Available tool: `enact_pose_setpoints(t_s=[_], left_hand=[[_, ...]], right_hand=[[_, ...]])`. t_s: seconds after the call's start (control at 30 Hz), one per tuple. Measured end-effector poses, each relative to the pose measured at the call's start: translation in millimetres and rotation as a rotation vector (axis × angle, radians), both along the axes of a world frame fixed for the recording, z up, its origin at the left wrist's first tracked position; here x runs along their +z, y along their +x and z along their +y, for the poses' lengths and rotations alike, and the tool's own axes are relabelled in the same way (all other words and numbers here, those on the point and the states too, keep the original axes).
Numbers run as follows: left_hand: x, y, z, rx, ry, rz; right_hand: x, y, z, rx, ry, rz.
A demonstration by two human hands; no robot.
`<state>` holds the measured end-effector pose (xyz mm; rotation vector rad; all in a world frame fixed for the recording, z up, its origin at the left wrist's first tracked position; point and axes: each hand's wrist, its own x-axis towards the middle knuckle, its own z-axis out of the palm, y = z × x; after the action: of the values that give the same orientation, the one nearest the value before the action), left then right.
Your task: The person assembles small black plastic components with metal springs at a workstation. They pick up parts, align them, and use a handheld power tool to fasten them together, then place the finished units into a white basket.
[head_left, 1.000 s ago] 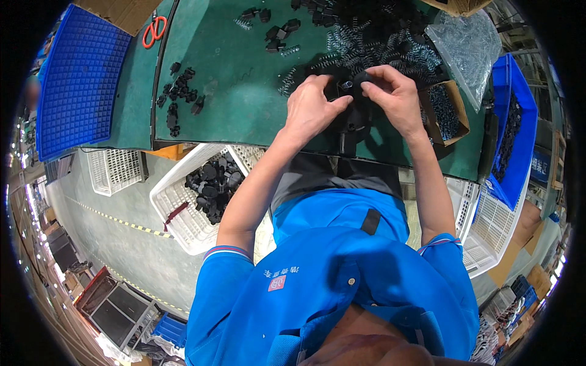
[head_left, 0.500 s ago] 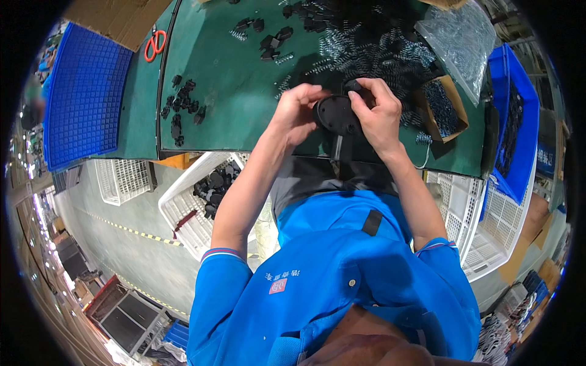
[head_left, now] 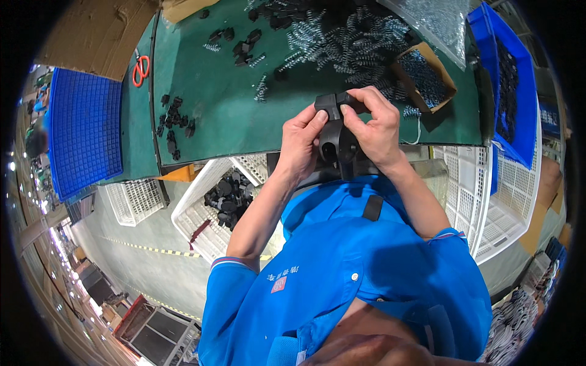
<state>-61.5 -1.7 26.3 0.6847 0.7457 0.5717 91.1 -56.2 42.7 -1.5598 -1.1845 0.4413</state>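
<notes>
I'm seeing both hands, left hand (head_left: 300,141) and right hand (head_left: 377,125), gripping the black plastic part (head_left: 335,137), mid-assembly, springs (head_left: 348,43) piled at 12 o'clock waiting.

Orange-handled scissors (head_left: 141,69) on green-topped desk (head_left: 207,116); blue plastic grid tray (head_left: 85,131) to left; white slatted crate (head_left: 210,213) below, holding seemingly black plastic parts.

Factory assembly bench (head_left: 244,116), parts crates (head_left: 201,213)
</notes>
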Motion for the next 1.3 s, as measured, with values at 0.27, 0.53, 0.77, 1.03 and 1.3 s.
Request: enact_pose_setpoints(t_s=[0.27,0.53,0.77,1.03,1.3], left_hand=[[-6.3,1.1,-16.8,-0.032,-0.296,-0.037],[23.1,11.4,24.6,-0.311,0.881,0.489],[-19.4,25.8,21.0,-0.27,1.673,0.798],[-1.9,28.1,29.7,-0.609,1.398,0.886],[-9.7,41.4,19.2,-0.678,1.629,1.075]], right_hand=[[-23.6,5.3,-19.8,0.058,0.132,0.193],[-34.4,19.5,-27.8,0.097,-0.043,-0.07],[-71.2,1.4,-13.1,-0.19,-0.131,-0.343],[-77.8,12.1,-16.1,-0.044,-0.193,-0.296],[-34.2,42.5,-30.2,0.192,-0.345,-0.263]])
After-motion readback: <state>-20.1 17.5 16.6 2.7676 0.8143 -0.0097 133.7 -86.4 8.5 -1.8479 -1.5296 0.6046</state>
